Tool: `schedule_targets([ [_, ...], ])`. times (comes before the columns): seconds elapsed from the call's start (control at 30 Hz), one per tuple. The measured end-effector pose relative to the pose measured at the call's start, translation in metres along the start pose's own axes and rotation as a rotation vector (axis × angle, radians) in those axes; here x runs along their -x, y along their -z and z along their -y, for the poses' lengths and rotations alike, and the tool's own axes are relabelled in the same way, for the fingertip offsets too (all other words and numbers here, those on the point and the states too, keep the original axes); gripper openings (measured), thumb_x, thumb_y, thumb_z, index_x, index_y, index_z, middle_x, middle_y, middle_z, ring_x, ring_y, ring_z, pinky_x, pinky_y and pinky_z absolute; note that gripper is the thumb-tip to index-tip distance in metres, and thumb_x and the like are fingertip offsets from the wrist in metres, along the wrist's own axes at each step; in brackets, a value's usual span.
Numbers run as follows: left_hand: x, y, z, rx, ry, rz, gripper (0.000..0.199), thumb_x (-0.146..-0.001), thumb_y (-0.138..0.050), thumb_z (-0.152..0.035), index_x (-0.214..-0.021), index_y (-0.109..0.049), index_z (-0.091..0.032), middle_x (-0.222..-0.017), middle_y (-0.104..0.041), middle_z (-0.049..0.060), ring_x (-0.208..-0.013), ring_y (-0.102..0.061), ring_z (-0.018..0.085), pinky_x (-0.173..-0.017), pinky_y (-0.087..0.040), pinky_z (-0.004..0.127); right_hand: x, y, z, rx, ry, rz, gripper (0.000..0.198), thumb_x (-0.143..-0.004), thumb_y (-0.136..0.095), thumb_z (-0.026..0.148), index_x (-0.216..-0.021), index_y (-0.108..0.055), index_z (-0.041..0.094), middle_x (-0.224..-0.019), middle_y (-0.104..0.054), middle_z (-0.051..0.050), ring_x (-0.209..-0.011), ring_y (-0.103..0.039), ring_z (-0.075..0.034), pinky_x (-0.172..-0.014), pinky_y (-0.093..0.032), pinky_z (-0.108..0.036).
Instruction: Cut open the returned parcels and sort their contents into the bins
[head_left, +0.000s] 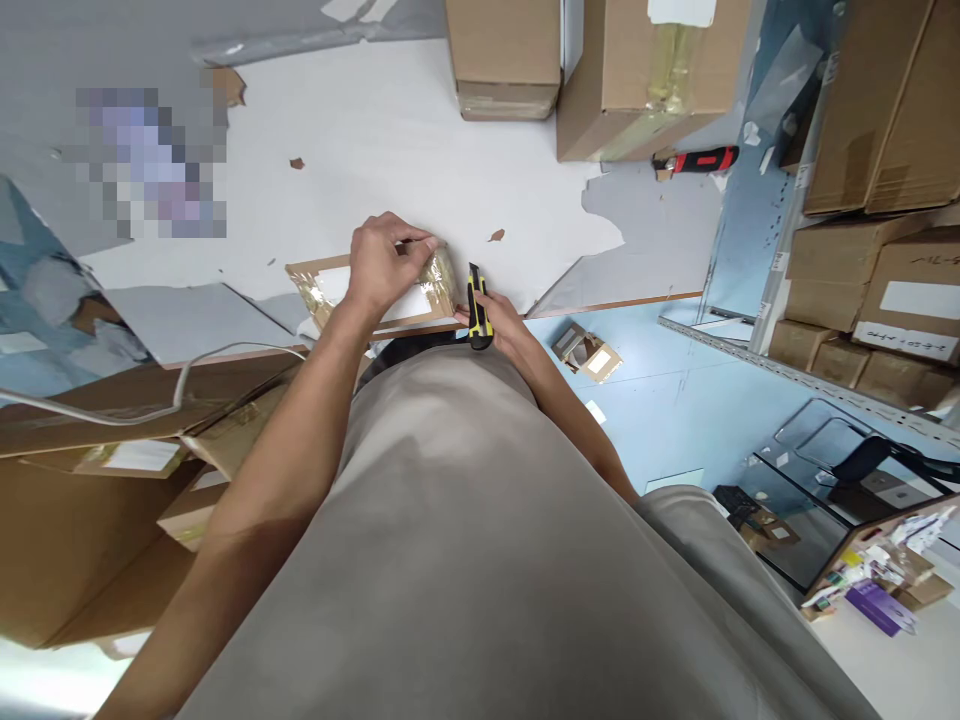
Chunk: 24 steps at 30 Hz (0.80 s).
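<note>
A small cardboard box (337, 268) with a white label and shiny clear tape lies at the table's near edge. My left hand (386, 262) rests over its top, fingers closed in a pinch at the taped right end; whether they grip the tape or the box edge I cannot make out. My right hand (499, 318) is wrapped around a yellow and black box cutter (478, 310), held upright just right of the box. The cutter's tip points away from me. Some right fingers reach toward the box's right end.
Two larger cardboard boxes (510, 60) stand at the back of the white-covered table (360, 130). A red and black cutter (701, 160) lies at the right. Cardboard scraps dot the surface. An opened box (586, 352) sits on the floor; stacked boxes (911, 290) fill the right shelf.
</note>
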<state>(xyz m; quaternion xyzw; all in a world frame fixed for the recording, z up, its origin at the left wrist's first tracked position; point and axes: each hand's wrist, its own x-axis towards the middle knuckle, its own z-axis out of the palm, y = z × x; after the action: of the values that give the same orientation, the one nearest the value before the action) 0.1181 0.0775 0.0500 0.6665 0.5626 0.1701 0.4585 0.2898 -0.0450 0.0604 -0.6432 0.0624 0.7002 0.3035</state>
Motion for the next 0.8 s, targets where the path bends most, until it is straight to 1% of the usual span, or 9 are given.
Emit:
schedule_targets([
  [0.1,0.019,0.018,-0.024,0.076,-0.053,-0.048,0.027,-0.101,-0.079,-0.055,-0.094,-0.083,-0.029,-0.101,-0.083,0.004,-0.109,-0.078,0.029,-0.106,-0.063,0.055,0.034,-0.001,0.006,-0.033,0.107,-0.024,0.018,-0.122,-0.053,0.030,-0.131,-0.064,0.019,-0.122,-0.087,-0.013,-0.119,-0.088,-0.026,-0.109,-0.076,-0.045],
  [0.2,0.043,0.036,-0.041,0.138,-0.069,-0.103,0.023,-0.103,-0.082,-0.056,-0.107,-0.086,-0.033,-0.114,-0.083,0.006,-0.118,-0.077,0.032,-0.109,-0.066,0.056,0.079,0.001,0.003,0.059,0.303,-0.057,0.026,-0.123,-0.053,0.045,-0.138,-0.061,0.026,-0.140,-0.082,-0.012,-0.135,-0.084,-0.027,-0.116,-0.073,-0.047],
  [0.33,0.057,0.040,-0.028,0.170,0.008,-0.193,0.029,-0.099,-0.090,-0.053,-0.120,-0.085,-0.034,-0.125,-0.081,0.006,-0.128,-0.075,0.033,-0.120,-0.063,0.056,0.114,-0.005,0.001,0.330,0.520,-0.009,0.040,-0.124,-0.048,0.058,-0.151,-0.056,0.030,-0.156,-0.076,-0.012,-0.145,-0.080,-0.028,-0.117,-0.071,-0.046],
  [0.4,0.056,0.035,-0.012,0.226,0.063,-0.191,0.032,-0.098,-0.088,-0.056,-0.120,-0.084,-0.032,-0.125,-0.081,0.007,-0.126,-0.077,0.032,-0.118,-0.065,0.054,0.114,-0.005,0.008,0.483,0.551,-0.059,0.046,-0.126,-0.043,0.060,-0.161,-0.051,0.031,-0.157,-0.075,-0.014,-0.146,-0.078,-0.029,-0.119,-0.069,-0.048],
  [0.5,0.053,0.027,0.006,0.319,0.096,-0.141,0.039,-0.096,-0.087,-0.060,-0.121,-0.085,-0.031,-0.128,-0.084,0.008,-0.127,-0.078,0.032,-0.117,-0.066,0.054,0.101,0.008,0.029,0.630,0.591,-0.269,0.057,-0.127,-0.035,0.062,-0.174,-0.041,0.029,-0.159,-0.074,-0.018,-0.152,-0.073,-0.033,-0.125,-0.062,-0.056],
  [0.57,0.051,0.026,0.011,0.339,0.090,-0.123,0.039,-0.094,-0.088,-0.061,-0.121,-0.086,-0.032,-0.129,-0.085,0.008,-0.127,-0.078,0.033,-0.119,-0.065,0.056,0.089,0.019,0.042,0.670,0.638,-0.346,0.061,-0.127,-0.031,0.063,-0.176,-0.041,0.028,-0.160,-0.073,-0.020,-0.153,-0.071,-0.034,-0.127,-0.059,-0.057],
  [0.67,0.047,0.033,0.009,0.309,0.089,-0.126,0.036,-0.096,-0.087,-0.061,-0.118,-0.087,-0.033,-0.127,-0.085,0.007,-0.125,-0.079,0.033,-0.118,-0.065,0.056,0.077,0.027,0.044,0.696,0.673,-0.268,0.060,-0.127,-0.029,0.065,-0.172,-0.046,0.028,-0.155,-0.077,-0.017,-0.144,-0.077,-0.029,-0.125,-0.061,-0.049],
  [0.77,0.045,0.043,-0.003,0.236,0.054,-0.142,0.034,-0.102,-0.080,-0.058,-0.120,-0.086,-0.030,-0.127,-0.085,0.008,-0.121,-0.079,0.033,-0.114,-0.066,0.057,0.074,0.024,0.029,0.686,0.642,-0.178,0.056,-0.128,-0.033,0.065,-0.168,-0.049,0.029,-0.147,-0.081,-0.014,-0.132,-0.083,-0.026,-0.121,-0.063,-0.045],
  [0.8,0.046,0.044,-0.009,0.193,0.011,-0.159,0.032,-0.104,-0.078,-0.054,-0.121,-0.085,-0.028,-0.130,-0.085,0.008,-0.124,-0.079,0.033,-0.118,-0.064,0.059,0.074,0.023,0.023,0.682,0.620,-0.165,0.055,-0.128,-0.034,0.064,-0.167,-0.050,0.030,-0.144,-0.083,-0.013,-0.129,-0.085,-0.025,-0.119,-0.065,-0.044],
])
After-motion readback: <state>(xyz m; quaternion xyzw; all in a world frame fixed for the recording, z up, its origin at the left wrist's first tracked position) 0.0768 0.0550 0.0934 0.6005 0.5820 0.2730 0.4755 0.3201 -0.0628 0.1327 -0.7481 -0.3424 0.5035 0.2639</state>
